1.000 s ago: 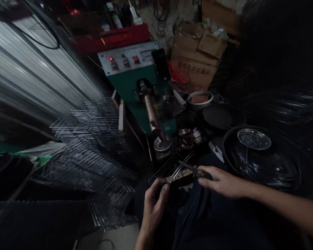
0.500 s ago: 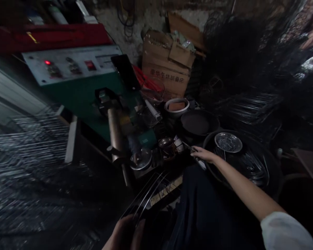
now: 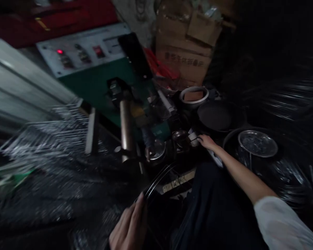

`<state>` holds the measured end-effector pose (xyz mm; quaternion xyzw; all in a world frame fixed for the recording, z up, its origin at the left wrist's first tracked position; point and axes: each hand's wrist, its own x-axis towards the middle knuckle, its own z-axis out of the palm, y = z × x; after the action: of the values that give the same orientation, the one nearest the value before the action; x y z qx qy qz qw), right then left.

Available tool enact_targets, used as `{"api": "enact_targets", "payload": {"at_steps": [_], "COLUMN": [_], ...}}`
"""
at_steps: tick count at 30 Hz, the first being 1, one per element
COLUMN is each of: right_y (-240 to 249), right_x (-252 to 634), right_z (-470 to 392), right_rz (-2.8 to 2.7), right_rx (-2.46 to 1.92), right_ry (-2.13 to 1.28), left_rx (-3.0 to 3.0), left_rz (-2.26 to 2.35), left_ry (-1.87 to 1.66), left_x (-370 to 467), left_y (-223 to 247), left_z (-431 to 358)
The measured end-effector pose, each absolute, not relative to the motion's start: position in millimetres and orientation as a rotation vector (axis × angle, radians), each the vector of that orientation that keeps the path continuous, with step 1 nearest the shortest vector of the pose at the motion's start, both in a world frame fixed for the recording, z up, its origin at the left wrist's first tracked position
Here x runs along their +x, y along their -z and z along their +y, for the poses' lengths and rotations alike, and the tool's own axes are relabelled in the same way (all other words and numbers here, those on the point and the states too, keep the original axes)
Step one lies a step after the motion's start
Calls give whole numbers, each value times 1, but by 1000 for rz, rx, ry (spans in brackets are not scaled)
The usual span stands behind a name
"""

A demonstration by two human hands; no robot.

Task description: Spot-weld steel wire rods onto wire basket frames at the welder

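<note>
My left hand (image 3: 129, 224) is low in the picture, its fingers closed on a bent wire frame (image 3: 156, 180) of thin shiny wires that curve up and away from it. My right hand (image 3: 208, 142) reaches forward over my dark-clothed leg, fingers closed around something thin and dark that I cannot make out. Just ahead of it is a small white object (image 3: 193, 139). A metal bowl (image 3: 158, 151) and a smaller dark bowl (image 3: 179, 137) stand to its left. Between them and my left hand lies a pale strip (image 3: 178, 182).
A green machine (image 3: 91, 81) with a red light and a metal post (image 3: 125, 128) stands at left, beside stacked wire racks (image 3: 59, 135). At right are a dish of small metal pieces (image 3: 258, 143), a round dark pan (image 3: 215, 116) and a white pot (image 3: 182, 95). Behind stands a cardboard box (image 3: 185, 52).
The view has swung left and down, so the machine and box sit further right and higher. My left hand and the wire frame have risen into fuller view; my right hand remains near the bowls.
</note>
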<state>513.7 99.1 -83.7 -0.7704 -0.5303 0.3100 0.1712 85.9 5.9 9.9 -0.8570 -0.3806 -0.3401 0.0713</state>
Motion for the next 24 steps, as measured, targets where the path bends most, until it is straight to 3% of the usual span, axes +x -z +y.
{"api": "enact_targets", "payload": {"at_steps": [7,14,18,21,24], "right_y": [16,-37,-81,-93,-73], "right_x": [417,377,372,373,374], "right_z": [52,49,26,11,2], "right_rz": [-1904,-1996,-2019,-2057,-2116], "right_rx": [-1234,-1119,-1060,-1146,-1350], "right_ry": [-743,-547,-404,-382,-499], "left_rx": [-2416,-2318,-2370,-2577,-2757], "left_rz": [-989,-912,-1117,-1433,-1645], "left_ry": [1065,1223,1367,1398,1265], "left_x": [95,78,54,44,46], "left_y": [-40,-98,-124,-112,-73], "left_z": [30,-7,-14,6,32]}}
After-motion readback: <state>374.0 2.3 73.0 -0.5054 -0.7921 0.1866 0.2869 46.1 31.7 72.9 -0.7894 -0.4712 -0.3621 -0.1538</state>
